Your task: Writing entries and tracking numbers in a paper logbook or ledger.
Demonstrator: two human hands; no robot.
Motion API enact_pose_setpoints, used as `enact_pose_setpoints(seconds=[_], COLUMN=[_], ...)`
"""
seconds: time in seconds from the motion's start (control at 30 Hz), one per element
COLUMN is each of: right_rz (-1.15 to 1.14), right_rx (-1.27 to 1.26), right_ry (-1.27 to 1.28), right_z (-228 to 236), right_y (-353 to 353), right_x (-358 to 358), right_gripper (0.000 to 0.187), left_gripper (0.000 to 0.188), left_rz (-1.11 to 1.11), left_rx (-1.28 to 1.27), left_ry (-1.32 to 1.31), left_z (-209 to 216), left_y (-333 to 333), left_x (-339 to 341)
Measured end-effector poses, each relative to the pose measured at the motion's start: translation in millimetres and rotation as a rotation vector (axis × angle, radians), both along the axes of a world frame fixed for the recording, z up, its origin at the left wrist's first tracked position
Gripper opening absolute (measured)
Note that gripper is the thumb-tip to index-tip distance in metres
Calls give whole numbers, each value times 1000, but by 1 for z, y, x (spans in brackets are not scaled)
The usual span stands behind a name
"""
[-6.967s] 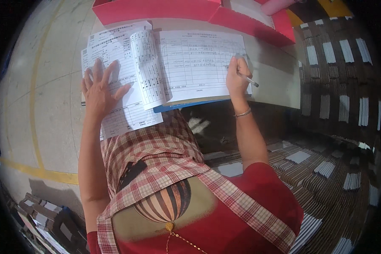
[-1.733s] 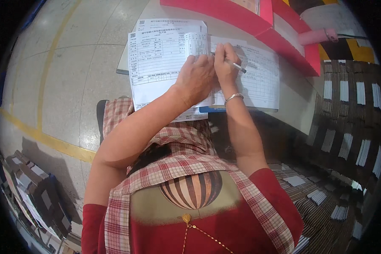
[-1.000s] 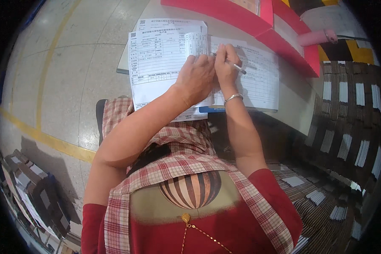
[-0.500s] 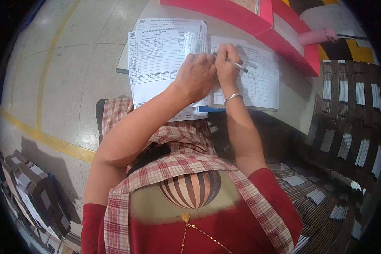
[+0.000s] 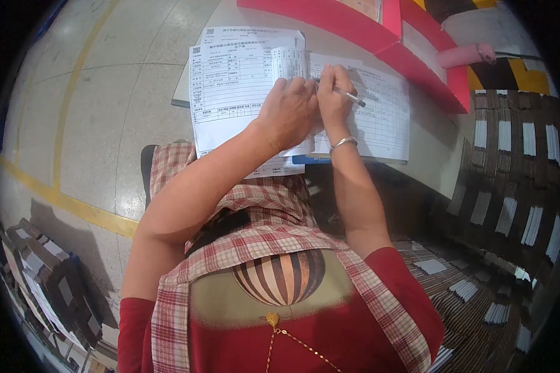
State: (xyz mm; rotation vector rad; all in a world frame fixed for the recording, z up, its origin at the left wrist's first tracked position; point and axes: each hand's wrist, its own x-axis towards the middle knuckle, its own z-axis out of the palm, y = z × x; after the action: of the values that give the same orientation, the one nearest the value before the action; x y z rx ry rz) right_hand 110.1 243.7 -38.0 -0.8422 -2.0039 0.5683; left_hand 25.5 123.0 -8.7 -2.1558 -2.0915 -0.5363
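My right hand (image 5: pixel 335 99) grips a pen (image 5: pixel 356 100) with a pale barrel and dark end, over a printed form (image 5: pixel 379 118) with a ruled table and some handwriting. My left hand (image 5: pixel 289 112) lies with bent fingers on a folded-back sheet (image 5: pixel 286 62), just beside the right hand; its fingertips are partly hidden. More printed sheets (image 5: pixel 227 93) are stacked under and left of it. A blue board edge (image 5: pixel 320 160) shows below the form. The pen's tip is hidden by the hands.
The papers rest on a pale tabletop (image 5: pixel 442 146). Beyond it stands a pink-red open frame (image 5: pixel 429 68) with a pink roll (image 5: pixel 463 56). Stacks of brown cardboard (image 5: pixel 504 155) rise at the right. Another cardboard pile (image 5: pixel 56 280) sits at lower left, by a yellow floor line (image 5: pixel 74 205).
Both hands keep their places on the papers. The pen's angle is almost the same, and only a very slight shift of the view shows.
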Motion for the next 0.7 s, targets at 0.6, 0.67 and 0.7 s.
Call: enact_pose_setpoints(seconds=[0.6,0.67,0.7], right_rz=[-25,-25,-20], right_rx=[9,25,16], right_ry=[-25,-26,-21], right_z=[-2,-3,-3], right_y=[0,2,1], right_x=[1,2,1], right_gripper=[26,26,26], left_gripper=[28,29,28], left_rz=[7,5,7], left_rx=[97,104,107], left_ry=[51,55,57], left_z=[-7,-6,-7], left_y=[1,1,1], left_x=[0,0,0])
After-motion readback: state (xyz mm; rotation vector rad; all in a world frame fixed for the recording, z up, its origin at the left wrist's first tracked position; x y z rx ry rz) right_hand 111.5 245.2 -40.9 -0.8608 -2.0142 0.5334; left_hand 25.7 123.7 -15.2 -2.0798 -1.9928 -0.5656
